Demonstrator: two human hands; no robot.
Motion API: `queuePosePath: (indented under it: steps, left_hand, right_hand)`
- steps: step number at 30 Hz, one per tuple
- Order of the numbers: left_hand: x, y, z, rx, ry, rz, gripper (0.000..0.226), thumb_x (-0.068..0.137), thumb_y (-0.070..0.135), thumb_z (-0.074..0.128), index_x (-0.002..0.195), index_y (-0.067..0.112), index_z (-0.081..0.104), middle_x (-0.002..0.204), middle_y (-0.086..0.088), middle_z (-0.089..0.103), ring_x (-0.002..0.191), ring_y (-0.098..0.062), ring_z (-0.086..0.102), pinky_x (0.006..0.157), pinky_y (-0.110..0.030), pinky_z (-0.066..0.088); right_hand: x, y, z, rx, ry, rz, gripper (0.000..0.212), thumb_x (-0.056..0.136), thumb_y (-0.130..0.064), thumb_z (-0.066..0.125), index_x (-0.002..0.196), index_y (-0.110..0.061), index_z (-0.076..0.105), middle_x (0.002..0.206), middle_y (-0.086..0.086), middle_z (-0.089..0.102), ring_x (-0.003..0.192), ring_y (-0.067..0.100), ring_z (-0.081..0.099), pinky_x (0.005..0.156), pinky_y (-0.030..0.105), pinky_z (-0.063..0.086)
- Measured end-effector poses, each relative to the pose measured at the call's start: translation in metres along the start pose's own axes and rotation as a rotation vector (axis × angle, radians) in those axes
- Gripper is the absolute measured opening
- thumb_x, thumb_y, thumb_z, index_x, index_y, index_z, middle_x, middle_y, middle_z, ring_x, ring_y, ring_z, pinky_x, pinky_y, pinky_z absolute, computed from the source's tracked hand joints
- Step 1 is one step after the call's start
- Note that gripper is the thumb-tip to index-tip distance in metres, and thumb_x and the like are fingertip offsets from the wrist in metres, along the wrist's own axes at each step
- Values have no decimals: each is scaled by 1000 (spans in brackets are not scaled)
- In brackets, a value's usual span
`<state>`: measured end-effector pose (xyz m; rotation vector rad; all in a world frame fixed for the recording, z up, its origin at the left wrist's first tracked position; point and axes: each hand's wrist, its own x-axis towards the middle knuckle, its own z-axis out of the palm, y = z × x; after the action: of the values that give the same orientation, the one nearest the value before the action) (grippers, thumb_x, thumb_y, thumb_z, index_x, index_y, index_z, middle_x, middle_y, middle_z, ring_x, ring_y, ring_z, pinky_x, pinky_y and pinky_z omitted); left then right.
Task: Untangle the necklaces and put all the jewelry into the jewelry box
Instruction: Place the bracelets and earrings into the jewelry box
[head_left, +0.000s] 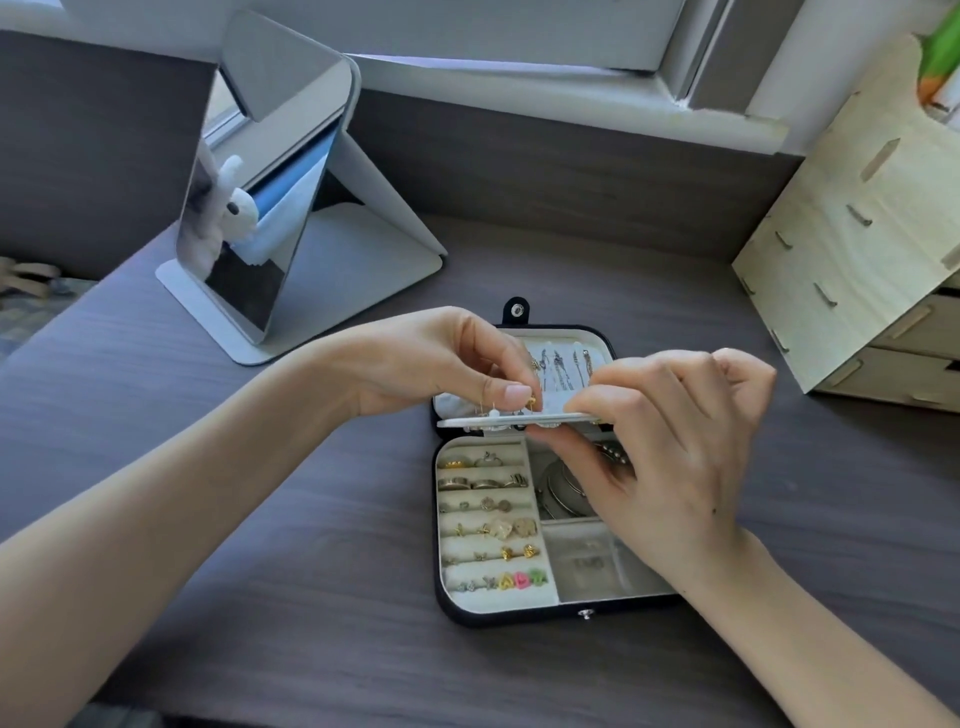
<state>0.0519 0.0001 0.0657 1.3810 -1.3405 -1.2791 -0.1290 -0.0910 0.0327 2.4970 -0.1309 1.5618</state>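
Left hand (441, 358) pinches a gold earring (531, 401); right hand (670, 441) holds the panel (519, 420).

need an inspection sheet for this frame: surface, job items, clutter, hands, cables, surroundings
Surface: dark wood-grain desk, with the box near its middle.
Job's things: box lies open; rings sit in rows in its left half; chains lie in the lid; white panel is held edge-on over the hinge; small gold earring is at the panel's top.
Clutter: beige item at the far left edge, too blurred to identify.
Hands: left hand pinches the earring; right hand grips the panel's right end.
Cables: nothing seen.
Surroundings: mirror on a stand at back left; wooden drawers at right; window sill behind.
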Motion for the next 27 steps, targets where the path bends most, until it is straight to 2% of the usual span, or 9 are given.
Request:
queuePosePath:
  steps: [5, 7, 11, 16, 21, 27]
  left_hand:
    - [-3, 4, -1, 92, 11, 17, 10, 71, 19, 71, 75, 11, 74, 77, 9, 67, 78, -6, 63, 72, -18, 49]
    - [-5, 8, -1, 171, 17, 34, 9, 71, 22, 72, 75, 15, 74, 77, 10, 66, 77, -6, 61, 72, -21, 49]
    - [-5, 15, 1, 320, 28, 67, 11, 71, 30, 72, 76, 20, 73, 72, 16, 64, 68, -4, 50, 64, -19, 39]
    - [-5, 16, 2, 375, -8, 61, 3, 75, 29, 74, 75, 26, 72, 74, 15, 65, 70, -10, 51, 67, -23, 40]
    - [-4, 22, 2, 428, 32, 27, 11, 74, 30, 74, 79, 21, 70, 76, 14, 62, 69, -2, 50, 63, -11, 38]
    - [-3, 29, 2, 495, -4, -17, 7, 77, 23, 75, 74, 24, 69, 76, 8, 63, 68, -5, 50, 63, -14, 40]
  right_hand:
    - [-1, -2, 0, 0, 8, 3, 32, 77, -41, 76, 83, -21, 51, 80, -5, 66, 79, 16, 51, 78, 38, 26]
    - [-2, -2, -1, -1, 8, 1, 32, 77, -41, 76, 83, -21, 51, 80, -5, 66, 79, 16, 51, 79, 37, 25]
    - [-2, -3, -2, 3, 11, -9, 30, 79, -40, 74, 83, -21, 50, 80, -5, 66, 78, 17, 52, 77, 38, 26]
    - [-3, -4, -3, 4, 13, -20, 29, 81, -40, 72, 83, -21, 50, 79, -5, 66, 78, 17, 52, 77, 38, 26]
    - [-2, -4, -1, 4, 18, 0, 30, 80, -39, 74, 83, -21, 50, 79, -4, 66, 80, 17, 52, 77, 38, 27]
    - [-3, -5, -2, 2, 20, -9, 30, 80, -39, 74, 83, -21, 50, 80, -4, 66, 80, 17, 51, 77, 39, 27]
